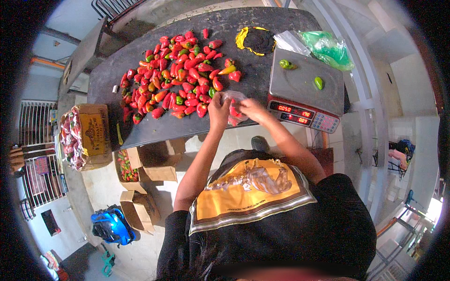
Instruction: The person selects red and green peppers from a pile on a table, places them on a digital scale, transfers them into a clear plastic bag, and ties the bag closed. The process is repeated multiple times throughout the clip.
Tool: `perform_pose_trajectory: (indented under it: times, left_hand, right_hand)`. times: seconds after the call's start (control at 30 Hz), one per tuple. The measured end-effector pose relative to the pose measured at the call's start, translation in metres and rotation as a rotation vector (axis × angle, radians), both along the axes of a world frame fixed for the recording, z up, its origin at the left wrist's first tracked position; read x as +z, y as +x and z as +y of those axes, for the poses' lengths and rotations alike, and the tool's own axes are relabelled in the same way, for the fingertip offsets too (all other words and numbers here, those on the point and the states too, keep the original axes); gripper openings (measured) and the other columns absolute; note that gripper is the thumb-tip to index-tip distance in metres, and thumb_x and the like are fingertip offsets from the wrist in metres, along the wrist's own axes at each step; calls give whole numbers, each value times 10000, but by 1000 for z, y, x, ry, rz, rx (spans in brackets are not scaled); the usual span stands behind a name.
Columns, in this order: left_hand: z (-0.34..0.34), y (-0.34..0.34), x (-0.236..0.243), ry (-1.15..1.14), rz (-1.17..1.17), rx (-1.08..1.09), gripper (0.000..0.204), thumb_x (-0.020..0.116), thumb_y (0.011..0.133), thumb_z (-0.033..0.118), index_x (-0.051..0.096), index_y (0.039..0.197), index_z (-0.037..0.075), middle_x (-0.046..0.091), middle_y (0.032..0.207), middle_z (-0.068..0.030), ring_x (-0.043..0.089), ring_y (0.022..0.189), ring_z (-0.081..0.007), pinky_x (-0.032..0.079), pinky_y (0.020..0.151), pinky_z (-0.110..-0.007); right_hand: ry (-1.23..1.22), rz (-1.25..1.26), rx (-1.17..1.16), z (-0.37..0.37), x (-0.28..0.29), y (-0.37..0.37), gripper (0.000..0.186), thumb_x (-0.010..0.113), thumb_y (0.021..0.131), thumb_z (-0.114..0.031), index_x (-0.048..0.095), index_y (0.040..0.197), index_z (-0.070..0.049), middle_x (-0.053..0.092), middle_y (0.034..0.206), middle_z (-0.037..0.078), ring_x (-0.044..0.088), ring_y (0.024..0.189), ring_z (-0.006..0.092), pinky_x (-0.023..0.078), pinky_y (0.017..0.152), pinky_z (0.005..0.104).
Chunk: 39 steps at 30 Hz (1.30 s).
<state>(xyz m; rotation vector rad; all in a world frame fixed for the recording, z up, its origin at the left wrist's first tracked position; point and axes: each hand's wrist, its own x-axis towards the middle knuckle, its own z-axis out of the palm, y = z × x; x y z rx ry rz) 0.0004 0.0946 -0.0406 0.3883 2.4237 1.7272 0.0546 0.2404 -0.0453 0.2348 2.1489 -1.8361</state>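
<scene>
Over the near edge of the table, my left hand (218,109) pinches the side of a clear plastic bag (235,116) with red peppers in it. My right hand (251,109) grips the opposite side of the same bag, close to the scale. Beyond my hands spreads a large heap of mostly red peppers (176,77), mixed with some green and orange ones. To the right stands a digital scale (302,70) with lit red digits. On its plate lie a green pepper (287,64) and another green pepper (318,83).
Behind the scale lies a green plastic bag (326,47), beside a yellow-and-black cloth (256,40). A full carton (96,136) stands left of the dark table (243,18). On the floor are an open box of peppers (127,168), another open carton (139,210) and a blue backpack (112,225).
</scene>
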Motion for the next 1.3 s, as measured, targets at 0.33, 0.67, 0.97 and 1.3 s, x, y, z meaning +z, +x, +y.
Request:
perform_pose_trajectory:
  times: [0.33, 0.67, 0.97, 1.3]
  left_hand:
    - [-2, -8, 40, 34, -120, 84, 174, 638, 851, 123, 531, 804, -6, 519, 626, -22, 476, 523, -67, 393, 450, -253]
    - [-8, -3, 40, 28, 35, 153, 162, 610, 855, 119, 558, 857, -35, 589, 670, -98, 545, 544, -140, 433, 482, -288]
    - [-12, 5, 44, -122, 115, 118, 127, 577, 851, 94, 566, 925, -9, 606, 735, -120, 566, 669, -149, 463, 624, -308]
    - [-10, 8, 18, -85, 178, 46, 111, 569, 832, 78, 569, 892, -14, 604, 712, -162, 590, 627, -242, 458, 605, -340]
  right_hand:
    - [1367, 397, -295, 169, 10, -25, 431, 661, 782, -133, 561, 1196, -193, 556, 1133, 141, 489, 1080, 351, 439, 851, 406]
    - [-352, 478, -132, 50, 61, -14, 331, 646, 822, -116, 446, 1081, -66, 553, 954, 47, 587, 854, 132, 513, 709, 266]
    - [445, 918, 16, -43, -11, -32, 340, 595, 811, -234, 519, 1076, -35, 578, 1055, 153, 556, 1037, 289, 438, 910, 392]
    - [844, 454, 524, -27, -43, -50, 270, 579, 790, -223, 579, 1031, -103, 599, 1096, 123, 569, 1018, 248, 447, 891, 338]
